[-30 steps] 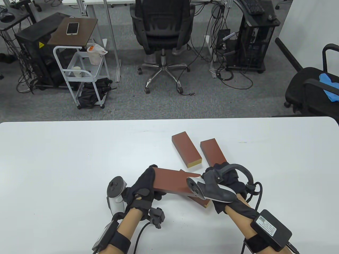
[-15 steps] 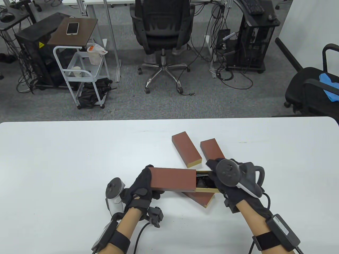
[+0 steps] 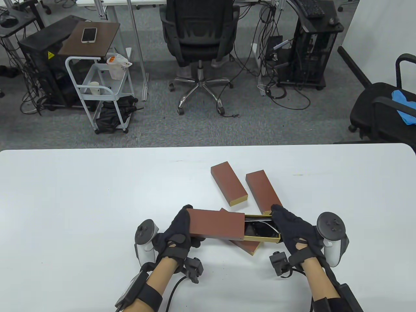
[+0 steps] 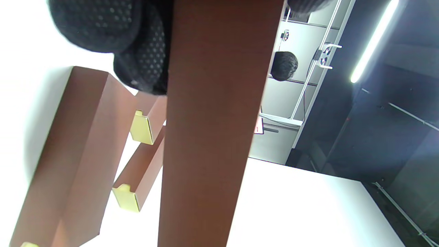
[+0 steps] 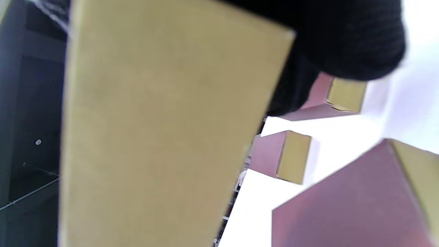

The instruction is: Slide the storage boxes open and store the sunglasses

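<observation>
I hold a brown box sleeve (image 3: pixel 216 225) above the table, my left hand (image 3: pixel 179 227) gripping its left end. My right hand (image 3: pixel 287 224) grips the end of its tan inner tray (image 3: pixel 263 240), which is slid partly out to the right. Dark sunglasses (image 3: pixel 260 227) lie in the exposed tray. In the left wrist view the sleeve's brown underside (image 4: pixel 212 130) fills the middle, with a gloved fingertip (image 4: pixel 144 58) on it. The right wrist view shows the tray's tan underside (image 5: pixel 164 130) close up.
Three more brown boxes lie on the white table (image 3: pixel 81 201): one (image 3: pixel 229 183) and another (image 3: pixel 262 192) behind the held box, a third (image 3: pixel 248 247) under it. Office chairs, a cart and cables stand beyond the table's far edge.
My right hand has turned over and drawn the tan tray out to the right, baring the sunglasses. The left hand has kept its grip on the sleeve, nearly still.
</observation>
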`<action>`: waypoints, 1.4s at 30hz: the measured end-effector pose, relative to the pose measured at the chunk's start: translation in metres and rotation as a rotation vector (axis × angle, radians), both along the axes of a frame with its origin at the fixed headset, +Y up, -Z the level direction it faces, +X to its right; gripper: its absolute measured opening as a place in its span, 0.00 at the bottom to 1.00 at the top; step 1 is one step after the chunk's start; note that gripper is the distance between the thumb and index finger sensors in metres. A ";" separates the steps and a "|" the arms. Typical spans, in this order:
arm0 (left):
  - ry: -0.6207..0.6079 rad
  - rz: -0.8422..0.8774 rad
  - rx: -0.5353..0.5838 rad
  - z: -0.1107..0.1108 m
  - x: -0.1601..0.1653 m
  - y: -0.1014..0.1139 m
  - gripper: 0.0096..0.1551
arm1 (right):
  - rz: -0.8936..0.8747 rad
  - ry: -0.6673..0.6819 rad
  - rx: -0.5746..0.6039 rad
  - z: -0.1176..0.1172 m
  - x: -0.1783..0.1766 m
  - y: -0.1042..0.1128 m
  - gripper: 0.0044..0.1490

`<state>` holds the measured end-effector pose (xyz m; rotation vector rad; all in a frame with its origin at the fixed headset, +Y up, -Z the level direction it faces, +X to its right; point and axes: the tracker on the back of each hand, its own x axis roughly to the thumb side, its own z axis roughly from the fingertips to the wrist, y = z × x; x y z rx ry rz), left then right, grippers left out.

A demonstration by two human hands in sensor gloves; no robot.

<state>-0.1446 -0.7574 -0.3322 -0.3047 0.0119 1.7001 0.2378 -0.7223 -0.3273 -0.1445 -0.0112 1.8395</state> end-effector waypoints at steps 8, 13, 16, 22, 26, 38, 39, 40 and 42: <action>-0.046 0.013 -0.015 -0.001 0.005 -0.005 0.43 | 0.041 -0.067 0.053 0.005 0.005 0.000 0.31; -0.045 0.009 -0.014 -0.001 0.007 -0.006 0.43 | 0.087 -0.071 0.073 0.005 0.005 0.002 0.31; -0.052 0.010 -0.009 -0.001 0.007 -0.007 0.43 | 0.107 -0.080 0.097 0.007 0.005 0.006 0.31; -0.128 0.042 -0.041 -0.001 0.012 -0.006 0.44 | -0.071 0.173 0.165 0.011 -0.005 0.005 0.51; -0.171 0.061 -0.047 0.000 0.017 -0.005 0.44 | -0.128 0.226 0.167 0.013 -0.012 0.003 0.57; -0.327 0.022 -0.052 0.006 0.040 0.000 0.46 | -0.107 0.377 0.136 0.017 -0.031 -0.001 0.59; -0.335 0.021 -0.053 0.007 0.043 0.001 0.46 | -0.109 0.380 0.134 0.017 -0.032 -0.001 0.58; -0.342 0.019 -0.051 0.007 0.044 0.001 0.46 | -0.108 0.380 0.134 0.017 -0.032 -0.002 0.58; -0.360 0.010 -0.048 0.008 0.048 0.002 0.46 | -0.097 0.393 0.128 0.018 -0.034 -0.002 0.58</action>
